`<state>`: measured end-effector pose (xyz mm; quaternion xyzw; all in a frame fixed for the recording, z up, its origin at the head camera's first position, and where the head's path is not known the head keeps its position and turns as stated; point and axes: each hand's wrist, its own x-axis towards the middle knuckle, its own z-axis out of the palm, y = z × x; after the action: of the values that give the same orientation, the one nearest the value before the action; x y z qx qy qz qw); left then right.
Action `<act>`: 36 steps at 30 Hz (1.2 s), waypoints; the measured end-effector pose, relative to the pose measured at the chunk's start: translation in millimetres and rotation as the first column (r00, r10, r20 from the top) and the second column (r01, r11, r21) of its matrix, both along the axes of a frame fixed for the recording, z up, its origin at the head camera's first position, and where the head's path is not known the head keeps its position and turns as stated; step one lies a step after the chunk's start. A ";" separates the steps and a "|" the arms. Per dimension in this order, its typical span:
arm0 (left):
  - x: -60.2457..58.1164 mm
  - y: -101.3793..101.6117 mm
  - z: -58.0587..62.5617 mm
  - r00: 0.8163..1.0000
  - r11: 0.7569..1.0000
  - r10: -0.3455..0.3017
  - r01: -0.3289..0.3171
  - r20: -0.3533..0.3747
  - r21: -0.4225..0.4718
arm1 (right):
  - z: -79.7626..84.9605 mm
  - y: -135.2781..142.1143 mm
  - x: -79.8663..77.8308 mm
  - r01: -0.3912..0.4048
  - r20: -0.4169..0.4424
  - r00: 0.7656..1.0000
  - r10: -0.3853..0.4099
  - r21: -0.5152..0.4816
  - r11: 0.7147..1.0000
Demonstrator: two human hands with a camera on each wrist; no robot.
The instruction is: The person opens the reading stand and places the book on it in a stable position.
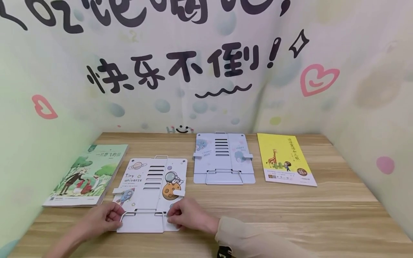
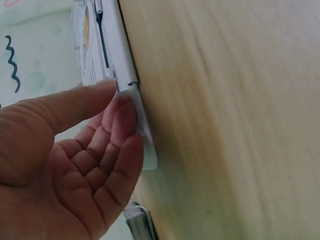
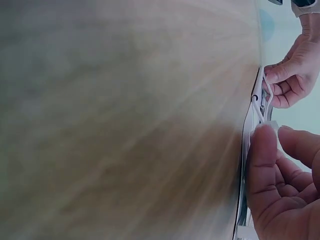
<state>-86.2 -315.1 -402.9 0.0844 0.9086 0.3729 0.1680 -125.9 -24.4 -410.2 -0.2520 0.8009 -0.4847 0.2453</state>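
Tiny universe book stand (image 1: pixel 148 197) lies flat on table (image 1: pixel 274 222), right of green book (image 1: pixel 85 172). Left hand (image 1: pixel 106 217) and right hand (image 1: pixel 190 215) pinch its lower end, one each side. Likely light, stiff, slick; best gripped by edges.

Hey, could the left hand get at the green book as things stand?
Probably yes. The green book lies just beyond the left hand, with nothing on its cover. That hand holds the white Tiny universe stand, though, so it would likely need to let go first.
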 end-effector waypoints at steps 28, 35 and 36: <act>-4.1 -11.1 -10.7 0.925 0.935 -0.296 0.331 -0.238 0.125 | -2.0 -15.8 13.3 -0.027 -0.591 0.768 0.246 0.355 0.934; -4.9 -12.7 -7.3 0.890 0.928 -0.352 0.373 -0.289 0.019 | -1.6 -16.6 16.6 -0.037 -0.663 0.675 0.324 0.408 0.912; -5.2 -12.5 -7.0 0.888 0.927 -0.357 0.375 -0.291 0.008 | -1.2 -16.5 16.9 -0.032 -0.678 0.656 0.333 0.415 0.909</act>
<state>-91.4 -327.6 -409.9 0.3120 0.8786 0.3475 0.1002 -109.0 -40.9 -411.4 -0.4555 0.8765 -0.1555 -0.0070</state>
